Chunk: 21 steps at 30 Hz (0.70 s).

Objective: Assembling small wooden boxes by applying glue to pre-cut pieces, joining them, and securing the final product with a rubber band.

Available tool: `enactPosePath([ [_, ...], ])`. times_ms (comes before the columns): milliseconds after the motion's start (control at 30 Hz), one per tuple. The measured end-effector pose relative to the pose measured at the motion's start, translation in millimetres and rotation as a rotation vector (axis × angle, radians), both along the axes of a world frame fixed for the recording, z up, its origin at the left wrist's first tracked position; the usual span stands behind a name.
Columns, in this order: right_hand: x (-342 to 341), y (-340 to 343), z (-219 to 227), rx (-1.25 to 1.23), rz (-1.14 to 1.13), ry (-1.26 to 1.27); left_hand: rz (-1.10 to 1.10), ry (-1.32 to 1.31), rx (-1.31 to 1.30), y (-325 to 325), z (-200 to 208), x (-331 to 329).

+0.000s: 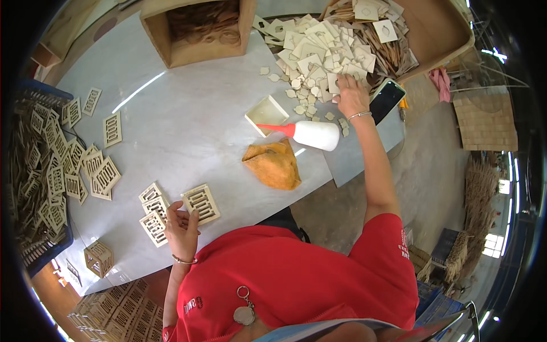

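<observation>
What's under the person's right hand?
Pale, thin squares show by the fingertips of the right hand. Whatever its palm covers is hidden, so I can't tell.

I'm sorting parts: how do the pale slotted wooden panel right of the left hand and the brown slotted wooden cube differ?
The pale slotted wooden panel is flat; the brown slotted wooden cube is boxlike. The panel looks paler than the cube. Both have elongated slots.

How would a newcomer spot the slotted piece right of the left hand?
On the grey table, find the left hand by the near edge. Just right of its fingers is a pale slotted piece, lying alone while three similar pieces cluster leftward.
</observation>
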State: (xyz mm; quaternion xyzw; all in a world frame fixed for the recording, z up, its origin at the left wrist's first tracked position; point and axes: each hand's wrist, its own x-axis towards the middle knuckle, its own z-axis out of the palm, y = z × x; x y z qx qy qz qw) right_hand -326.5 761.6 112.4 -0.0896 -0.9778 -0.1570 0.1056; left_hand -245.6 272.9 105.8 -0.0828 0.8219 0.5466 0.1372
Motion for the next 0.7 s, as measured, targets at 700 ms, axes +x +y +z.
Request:
enactPosePath([
  [700,25,-259,8,-1.466,0.326,-0.075,-0.509,0.810,-0.405,-14,-8,17],
])
